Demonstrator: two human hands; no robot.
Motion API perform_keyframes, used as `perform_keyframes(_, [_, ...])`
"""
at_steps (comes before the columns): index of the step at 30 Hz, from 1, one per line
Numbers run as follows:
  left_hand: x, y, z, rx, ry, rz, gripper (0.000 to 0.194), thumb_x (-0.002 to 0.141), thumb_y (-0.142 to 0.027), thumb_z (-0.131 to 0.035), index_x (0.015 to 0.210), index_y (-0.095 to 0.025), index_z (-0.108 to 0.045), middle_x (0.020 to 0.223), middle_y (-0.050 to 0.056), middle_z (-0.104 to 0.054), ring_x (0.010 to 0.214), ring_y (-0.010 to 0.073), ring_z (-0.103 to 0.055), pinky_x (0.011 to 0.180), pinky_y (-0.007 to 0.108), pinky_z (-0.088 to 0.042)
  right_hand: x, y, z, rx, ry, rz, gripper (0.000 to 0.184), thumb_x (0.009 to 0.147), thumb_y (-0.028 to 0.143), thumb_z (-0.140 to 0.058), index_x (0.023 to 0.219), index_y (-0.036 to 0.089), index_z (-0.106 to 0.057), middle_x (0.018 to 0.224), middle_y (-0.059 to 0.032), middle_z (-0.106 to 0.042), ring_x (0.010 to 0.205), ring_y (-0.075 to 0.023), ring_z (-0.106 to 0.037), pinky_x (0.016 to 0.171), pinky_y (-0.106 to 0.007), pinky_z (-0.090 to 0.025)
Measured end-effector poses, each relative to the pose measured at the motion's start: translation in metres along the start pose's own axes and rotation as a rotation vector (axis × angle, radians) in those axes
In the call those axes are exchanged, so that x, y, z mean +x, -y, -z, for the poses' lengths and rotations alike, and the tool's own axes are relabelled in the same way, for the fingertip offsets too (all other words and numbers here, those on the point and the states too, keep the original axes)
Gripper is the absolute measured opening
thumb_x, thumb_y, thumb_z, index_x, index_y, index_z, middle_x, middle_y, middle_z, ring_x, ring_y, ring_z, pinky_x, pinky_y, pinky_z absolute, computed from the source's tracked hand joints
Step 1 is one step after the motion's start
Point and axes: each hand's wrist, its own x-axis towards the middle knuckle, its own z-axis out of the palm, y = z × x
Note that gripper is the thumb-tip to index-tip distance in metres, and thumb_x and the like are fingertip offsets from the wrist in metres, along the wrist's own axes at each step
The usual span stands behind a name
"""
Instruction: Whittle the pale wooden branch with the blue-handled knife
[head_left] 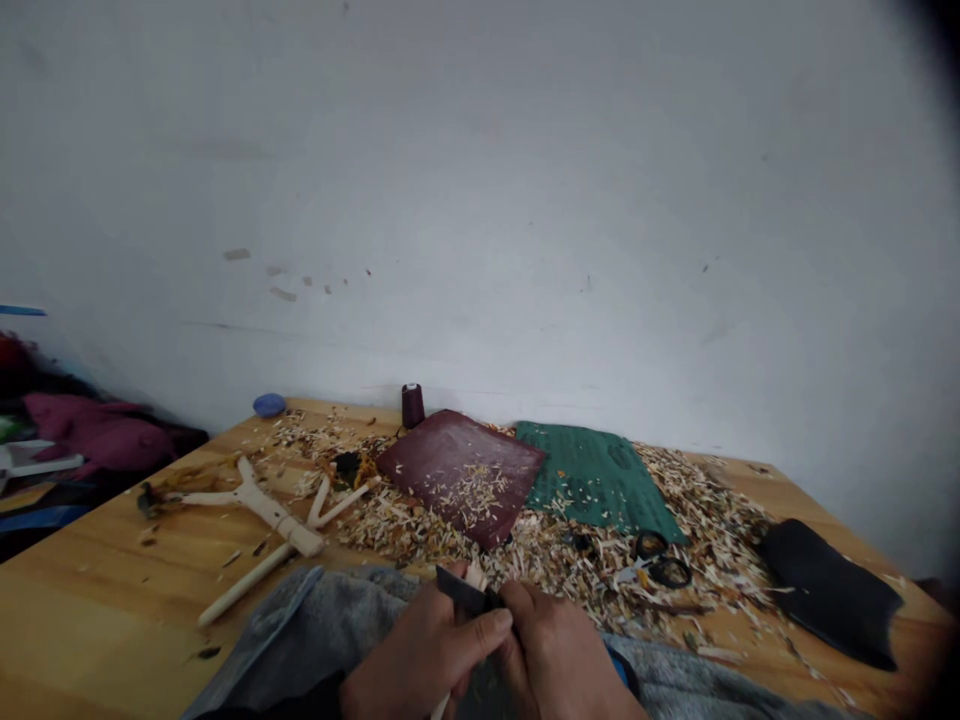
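Observation:
My left hand (420, 650) is closed around a pale wooden stick (475, 576), its whittled tip showing above the fingers. In my right hand (559, 655) is a knife, its grip mostly hidden by my fingers. The dark knife blade (459, 592) lies across the stick near its tip, and my left thumb presses beside the blade's base. Both hands meet over a grey cloth (337, 605) on my lap at the table's front edge. Wood shavings (570, 560) lie thickly just beyond them.
Peeled forked branches (281, 520) lie at left. A maroon sheet (457, 470) and a green sheet (600, 475) rest among shavings, with scissors (660, 565) nearby. A black curved piece (829, 590) is at right. A thread spool (412, 405) stands near the wall.

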Motion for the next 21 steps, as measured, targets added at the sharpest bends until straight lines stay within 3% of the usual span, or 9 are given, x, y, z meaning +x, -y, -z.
perform_keyframes(3, [-0.001, 0.001, 0.000, 0.041, 0.028, -0.050, 0.024, 0.077, -0.046, -0.054, 0.071, -0.025, -0.045, 0.038, -0.010, -0.040, 0.031, 0.0095, -0.034, 0.034, 0.022, -0.026, 0.000, 0.001, -0.001, -0.041, 0.014, -0.044, 0.012, 0.088, 0.024, -0.045, 0.087, 0.018, -0.056, 0.086, -0.0083, -0.068, 0.074, -0.0205, -0.065, 0.059, -0.026, -0.036])
perform_keyframes(8, [-0.006, -0.008, 0.002, 0.107, 0.031, -0.039, 0.031, 0.081, -0.039, -0.051, 0.057, -0.023, -0.041, 0.040, -0.007, -0.041, 0.036, 0.0087, -0.038, 0.039, 0.021, -0.028, 0.002, 0.001, -0.008, -0.112, 0.004, -0.118, 0.007, 0.083, 0.021, -0.048, 0.087, 0.019, -0.054, 0.086, -0.0087, -0.069, 0.073, -0.0231, -0.066, 0.057, -0.027, -0.036])
perform_keyframes(14, [-0.006, -0.009, 0.001, 0.083, -0.004, -0.071, 0.021, 0.079, -0.037, -0.053, 0.065, -0.024, -0.045, 0.037, -0.009, -0.041, 0.032, 0.0099, -0.037, 0.036, 0.021, -0.024, 0.003, 0.004, -0.007, -0.162, -0.017, -0.131, 0.008, 0.081, 0.019, -0.048, 0.087, 0.019, -0.054, 0.084, -0.0098, -0.067, 0.073, -0.0256, -0.067, 0.057, -0.028, -0.038])
perform_keyframes(21, [-0.006, -0.009, 0.000, 0.109, -0.009, -0.024, 0.024, 0.079, -0.037, -0.052, 0.061, -0.024, -0.046, 0.034, -0.009, -0.040, 0.031, 0.0094, -0.038, 0.034, 0.020, -0.026, 0.002, 0.004, -0.012, -0.225, -0.071, -0.142, 0.008, 0.080, 0.018, -0.049, 0.086, 0.020, -0.054, 0.079, -0.0085, -0.066, 0.069, -0.0248, -0.066, 0.056, -0.028, -0.039])
